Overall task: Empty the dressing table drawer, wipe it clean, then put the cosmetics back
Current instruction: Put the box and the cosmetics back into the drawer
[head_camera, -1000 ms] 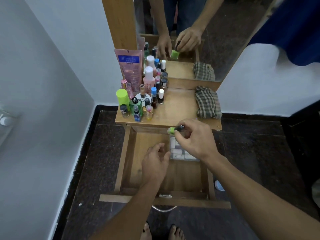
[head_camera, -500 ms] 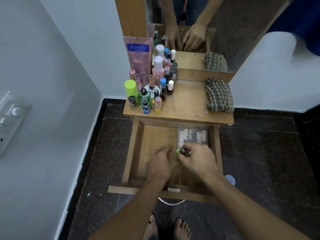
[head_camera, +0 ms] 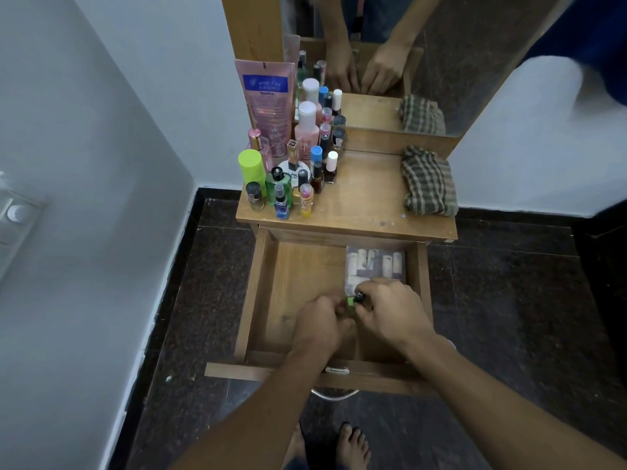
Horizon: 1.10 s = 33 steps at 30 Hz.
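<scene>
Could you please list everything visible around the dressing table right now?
drawer: one, wooden, pulled open below the tabletop.
clear case of lipsticks: one, pale tubes inside, drawer's back right corner.
small green bottle: one, black cap, held between both hands above the drawer.
cosmetic bottles: many, mixed colours, crowded on the tabletop's left.
pink tube: one, blue label, standing behind the bottles.
lime-green capped bottle: one, cluster's left edge.
checked cloth: one, green and cream, tabletop's right.
mirror: one, behind the tabletop.
left hand: over the drawer.
right hand: gripping the bottle.
bare feet: two, on the dark floor.
</scene>
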Tool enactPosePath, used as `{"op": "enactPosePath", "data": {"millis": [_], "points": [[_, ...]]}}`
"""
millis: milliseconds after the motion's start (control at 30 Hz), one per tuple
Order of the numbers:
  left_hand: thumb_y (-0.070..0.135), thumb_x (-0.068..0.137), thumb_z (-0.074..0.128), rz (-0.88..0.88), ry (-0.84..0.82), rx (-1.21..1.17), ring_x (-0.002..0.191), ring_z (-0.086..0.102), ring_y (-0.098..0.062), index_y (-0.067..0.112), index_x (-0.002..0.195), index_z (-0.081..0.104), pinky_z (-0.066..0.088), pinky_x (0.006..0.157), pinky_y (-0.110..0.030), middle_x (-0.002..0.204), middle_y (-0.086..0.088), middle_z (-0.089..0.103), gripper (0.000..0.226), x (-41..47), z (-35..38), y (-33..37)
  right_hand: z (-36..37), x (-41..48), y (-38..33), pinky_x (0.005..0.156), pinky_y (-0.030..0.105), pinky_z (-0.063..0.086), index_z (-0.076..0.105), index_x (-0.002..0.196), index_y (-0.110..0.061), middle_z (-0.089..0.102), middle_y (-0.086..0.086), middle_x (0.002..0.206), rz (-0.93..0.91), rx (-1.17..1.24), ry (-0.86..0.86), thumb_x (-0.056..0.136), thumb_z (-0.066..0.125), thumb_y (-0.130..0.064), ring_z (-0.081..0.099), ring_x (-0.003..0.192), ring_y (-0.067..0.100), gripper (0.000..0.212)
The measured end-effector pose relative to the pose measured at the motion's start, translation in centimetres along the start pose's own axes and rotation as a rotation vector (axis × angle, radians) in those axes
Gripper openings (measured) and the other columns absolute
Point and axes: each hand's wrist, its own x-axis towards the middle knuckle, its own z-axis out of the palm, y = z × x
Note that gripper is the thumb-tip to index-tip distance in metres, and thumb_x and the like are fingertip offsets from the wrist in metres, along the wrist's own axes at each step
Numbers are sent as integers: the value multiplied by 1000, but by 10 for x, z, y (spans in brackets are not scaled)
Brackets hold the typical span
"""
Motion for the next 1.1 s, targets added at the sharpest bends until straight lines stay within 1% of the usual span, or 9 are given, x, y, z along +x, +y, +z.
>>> {"op": "enactPosePath", "data": {"millis": [233, 367, 433, 533, 633, 800, 867, 967, 1100], "points": [[28, 87, 74, -23, -16, -56, 98, 63, -8, 29, 113, 71, 49, 87, -24, 101, 13, 71, 26, 3, -2, 0, 2, 4, 3, 86, 36, 55, 69, 109, -26, 68, -5, 111, -2, -12, -41, 89, 70, -37, 64, 105, 19, 22], [33, 87, 75, -36, -13, -75, 91, 62, -6, 27, 105, 71, 49, 83, -23, 94, 14, 70, 20, 4, -7, -1, -18, 6, -1, 94, 39, 54, 64, 126, -31, 65, -6, 124, -1, -54, -132, 84, 74, -49, 62, 114, 20, 46], [33, 87, 75, -42, -21, -62, 92, 62, -6, 26, 101, 70, 46, 81, -22, 95, 15, 70, 16, 5, -12, -2, -40, 16, -8, 94, 40, 55, 66, 125, -31, 67, -8, 122, 9, -59, -144, 81, 74, -55, 63, 114, 19, 51], [31, 89, 69, -33, 17, -6, 100, 66, -13, 25, 103, 69, 52, 85, -27, 102, 10, 73, 16, 7, -19, -3, -80, 42, -33, 81, 38, 58, 73, 104, -27, 73, -10, 96, 25, 170, 105, 81, 71, -54, 68, 93, 15, 35], [28, 93, 62, -31, 68, 1, 104, 66, -14, 31, 117, 68, 55, 90, -31, 109, 8, 72, 25, 6, -26, 0, -104, 70, -74, 75, 32, 56, 74, 100, -27, 73, -10, 88, 39, 346, 344, 84, 73, -47, 66, 84, 10, 26], [30, 94, 62, 13, 90, -19, 105, 63, -9, 33, 122, 66, 53, 90, -27, 114, 12, 70, 28, 4, -27, 0, -94, 97, -98, 70, 36, 57, 72, 88, -25, 71, -8, 81, 99, 319, 404, 84, 69, -46, 66, 83, 16, 22], [31, 95, 62, 24, 90, -17, 106, 62, -9, 32, 124, 65, 51, 88, -24, 116, 11, 69, 29, 4, -27, -1, -91, 99, -97, 71, 37, 58, 73, 89, -24, 71, -7, 80, 95, 328, 399, 87, 68, -43, 66, 84, 17, 20], [32, 95, 62, 34, 101, -16, 105, 63, -10, 31, 123, 66, 52, 89, -26, 114, 10, 70, 28, 2, -27, -2, -95, 94, -91, 72, 37, 59, 75, 88, -25, 71, -10, 75, 87, 370, 405, 87, 68, -39, 68, 80, 13, 15], [36, 95, 62, 39, 144, -24, 108, 64, -10, 32, 131, 63, 52, 95, -29, 118, 11, 70, 37, -2, -21, -4, -112, 67, -65, 69, 30, 57, 75, 82, -26, 69, -15, 70, 89, 359, 461, 83, 72, -38, 66, 72, 4, 12]]}}
